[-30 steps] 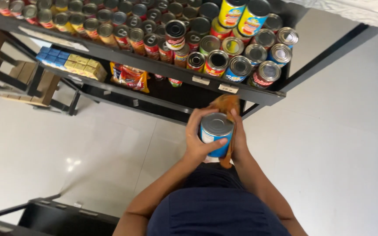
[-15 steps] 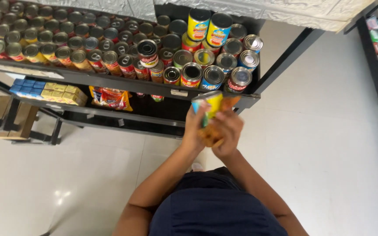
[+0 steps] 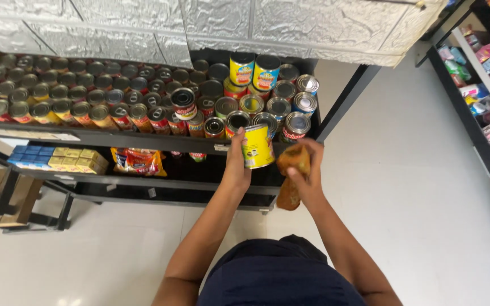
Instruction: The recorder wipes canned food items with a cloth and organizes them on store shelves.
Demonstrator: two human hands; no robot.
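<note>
Glossy metal can (image 3: 257, 147); soft brown cloth (image 3: 291, 173); glossy floor (image 3: 409, 170).

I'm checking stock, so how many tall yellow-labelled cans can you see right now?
3. One yellow can is in the left hand at the shelf front; two yellow cans stand side by side atop the stacked tins behind. Others may be hidden.

— What's in the left hand (image 3: 236, 164)?
— A yellow can (image 3: 257, 146), gripped upright just ahead of the right hand (image 3: 307, 175).
— And the right?
— It clutches a crumpled orange cloth (image 3: 290, 175). Beyond both hands, rows of cans (image 3: 143, 102) fill a black shelf (image 3: 114, 139).
</note>
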